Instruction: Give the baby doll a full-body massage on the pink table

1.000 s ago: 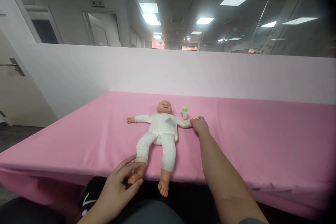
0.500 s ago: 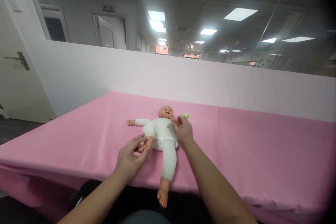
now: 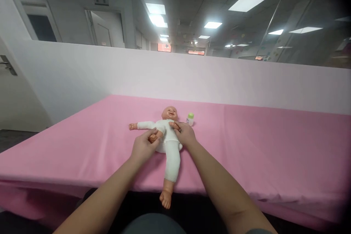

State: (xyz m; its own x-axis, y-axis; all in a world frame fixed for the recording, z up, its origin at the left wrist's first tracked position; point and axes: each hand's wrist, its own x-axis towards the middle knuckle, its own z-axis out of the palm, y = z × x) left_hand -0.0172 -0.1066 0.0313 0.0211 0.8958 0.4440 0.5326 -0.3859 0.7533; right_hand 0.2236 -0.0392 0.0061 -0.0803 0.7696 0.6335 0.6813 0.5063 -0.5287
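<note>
A baby doll (image 3: pixel 172 153) with a white cloth body lies on its back on the pink-covered table, head away from me. My left hand (image 3: pixel 144 146) is closed round the doll's bent leg, near its foot (image 3: pixel 153 138), and holds it up over the belly. With my right hand (image 3: pixel 186 134) I grip the doll's forearm, its small hand (image 3: pixel 173 125) resting on the chest. The doll's other arm (image 3: pixel 146 125) stretches out to the left. Its straight leg reaches past the table's near edge.
Just beyond my right hand stands a small bottle (image 3: pixel 190 119) with a green cap. The pink cloth (image 3: pixel 260 146) hangs over the table's front edge. A low white wall (image 3: pixel 192 76) with glass above runs behind, and a door (image 3: pixel 16 91) is at the left.
My left hand has pushed the doll's leg up towards the belly. My right hand has brought the doll's arm inward across the chest. More of the bottle shows, and the camera view has shifted.
</note>
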